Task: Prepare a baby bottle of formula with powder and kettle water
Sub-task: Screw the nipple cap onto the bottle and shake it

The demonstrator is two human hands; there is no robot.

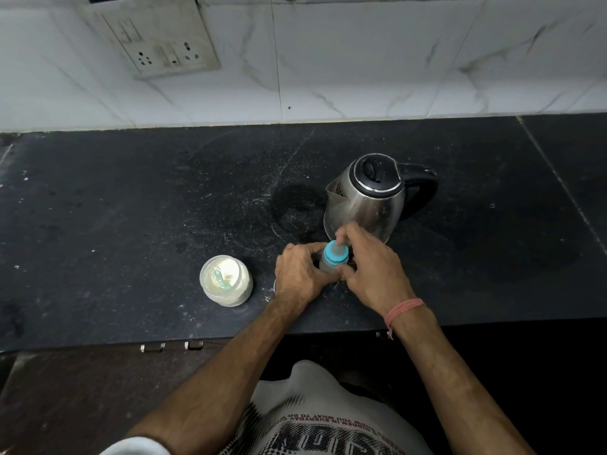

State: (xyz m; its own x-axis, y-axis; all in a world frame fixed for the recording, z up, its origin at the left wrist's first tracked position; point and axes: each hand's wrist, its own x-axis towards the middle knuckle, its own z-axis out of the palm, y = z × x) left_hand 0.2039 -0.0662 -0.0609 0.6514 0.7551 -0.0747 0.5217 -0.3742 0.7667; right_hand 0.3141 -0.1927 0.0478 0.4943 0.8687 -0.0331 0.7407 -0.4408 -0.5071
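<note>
A small baby bottle with a blue screw ring and a clear teat stands on the black counter, just in front of the steel kettle. My left hand wraps the bottle's body from the left. My right hand grips the blue ring and teat from the right, fingertips on the teat. The kettle's black lid is down, its spout faces left and its handle points right. An open jar of white powder with a pale green scoop in it stands to the left of my hands.
A white marble-tiled wall rises behind the counter, with a socket plate at upper left. A damp patch lies left of the kettle. The counter's front edge runs just below the jar.
</note>
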